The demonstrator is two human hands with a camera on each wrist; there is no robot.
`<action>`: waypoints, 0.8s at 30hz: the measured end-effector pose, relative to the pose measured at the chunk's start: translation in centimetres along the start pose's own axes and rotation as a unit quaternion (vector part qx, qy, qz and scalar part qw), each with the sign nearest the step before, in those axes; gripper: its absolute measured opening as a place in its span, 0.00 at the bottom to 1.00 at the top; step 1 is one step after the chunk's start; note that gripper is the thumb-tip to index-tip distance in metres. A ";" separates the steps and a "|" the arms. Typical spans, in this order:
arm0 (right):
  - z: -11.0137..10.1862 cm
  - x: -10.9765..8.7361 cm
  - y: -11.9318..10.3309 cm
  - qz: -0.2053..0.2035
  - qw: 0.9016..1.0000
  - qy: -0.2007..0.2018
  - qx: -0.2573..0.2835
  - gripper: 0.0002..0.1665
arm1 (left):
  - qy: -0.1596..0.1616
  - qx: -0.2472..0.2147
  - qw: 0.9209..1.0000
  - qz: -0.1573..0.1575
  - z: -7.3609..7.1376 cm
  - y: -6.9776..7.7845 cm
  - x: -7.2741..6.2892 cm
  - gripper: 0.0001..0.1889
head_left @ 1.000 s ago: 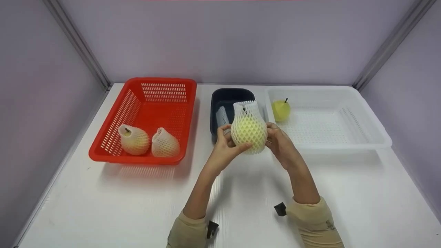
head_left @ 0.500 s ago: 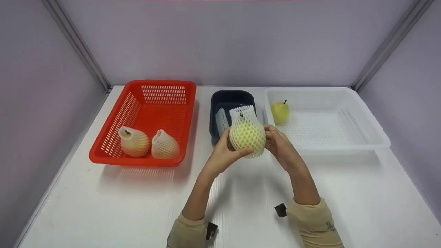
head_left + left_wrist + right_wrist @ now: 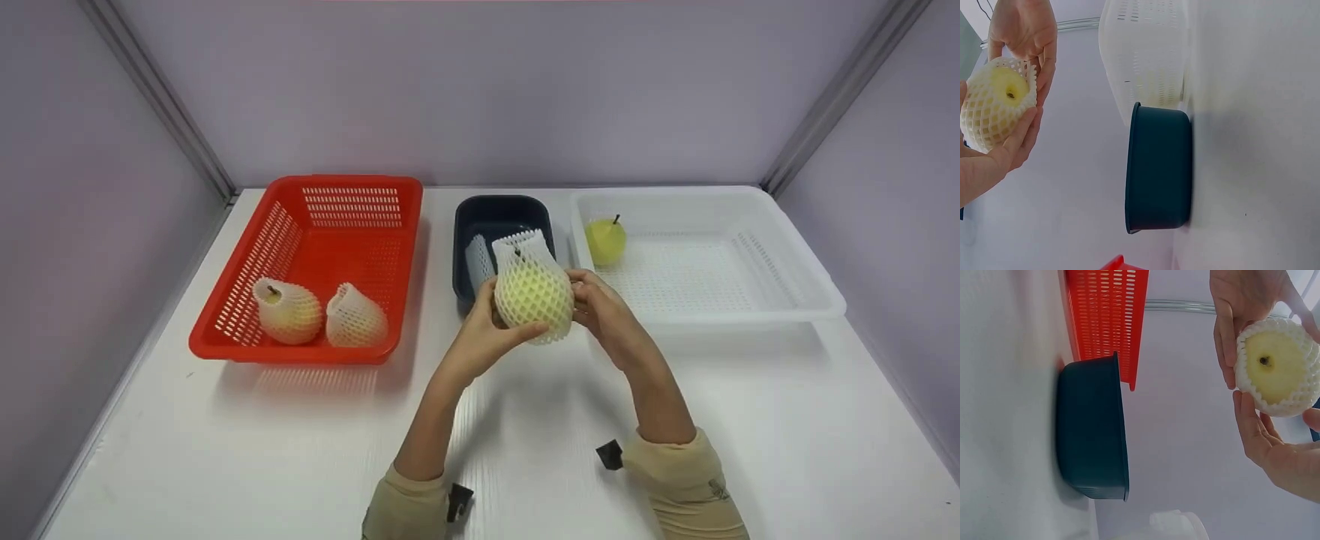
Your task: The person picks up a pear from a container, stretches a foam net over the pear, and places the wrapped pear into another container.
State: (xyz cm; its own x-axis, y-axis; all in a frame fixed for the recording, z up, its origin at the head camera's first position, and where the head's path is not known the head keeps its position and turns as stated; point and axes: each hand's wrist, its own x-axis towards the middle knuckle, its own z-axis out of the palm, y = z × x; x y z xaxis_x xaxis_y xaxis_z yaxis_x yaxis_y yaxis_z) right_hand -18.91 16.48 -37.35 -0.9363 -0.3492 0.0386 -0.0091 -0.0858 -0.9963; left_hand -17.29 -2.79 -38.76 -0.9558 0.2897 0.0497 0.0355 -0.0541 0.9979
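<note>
Over the table, a yellow-green pear [image 3: 534, 300] in a white foam net [image 3: 519, 241] is held up between both hands. My left hand [image 3: 480, 337] grips it from the left, thumb across the front. From the right, my right hand [image 3: 611, 315] holds the net's side with curled fingers, partly hidden behind the fruit. Both wrist views show the pear's underside [image 3: 1266, 363] bare at the net's lower opening. The dark blue bin [image 3: 502, 206] stands just beyond the hands, with a flat foam net [image 3: 480, 261] inside.
At left, a red basket [image 3: 409, 247] contains two netted pears [image 3: 289, 313]. A white basket [image 3: 817, 281] at right has one bare pear [image 3: 606, 241] in its left end. Walls enclose the table's back and sides. Small black blocks [image 3: 610, 454] sit by the sleeves.
Both hands have brought the netted pear slightly left and down, with its top tilting a little left. The view has shifted slightly; baskets and bin hold their places.
</note>
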 end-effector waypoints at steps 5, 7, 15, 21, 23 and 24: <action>-0.1 0.0 0.0 0.006 1.000 0.008 -0.019 0.23 | 0.001 0.002 1.000 -0.003 0.0 0.1 0.0 0.47; -0.1 0.0 0.0 0.006 1.000 0.008 -0.024 0.22 | 0.001 0.002 1.000 -0.003 0.0 0.1 0.0 0.48; 0.0 0.0 -0.1 0.003 0.998 0.017 -0.054 0.23 | 0.014 0.024 1.000 -0.009 0.0 -0.2 0.1 0.50; 0.1 0.1 -0.1 -0.004 0.997 0.034 -0.074 0.26 | 0.017 0.074 0.997 -0.019 -0.1 -0.4 0.2 0.48; 0.0 0.0 -0.1 -0.006 0.996 0.031 -0.083 0.27 | 0.012 0.082 0.996 -0.017 -0.2 -0.4 0.2 0.47; 0.0 0.1 -0.1 -0.007 0.996 0.029 -0.085 0.28 | 0.007 0.078 0.997 -0.016 -0.2 -0.4 0.2 0.46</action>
State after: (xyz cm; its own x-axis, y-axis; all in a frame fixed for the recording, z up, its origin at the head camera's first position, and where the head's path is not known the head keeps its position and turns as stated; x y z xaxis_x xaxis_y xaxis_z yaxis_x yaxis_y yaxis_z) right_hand -18.96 16.46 -37.28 -0.9541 -0.2948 0.0534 -0.0775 0.0707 -0.9945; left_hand -17.57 -2.85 -39.14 -0.9611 0.2756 0.0178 0.0484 0.1046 0.9933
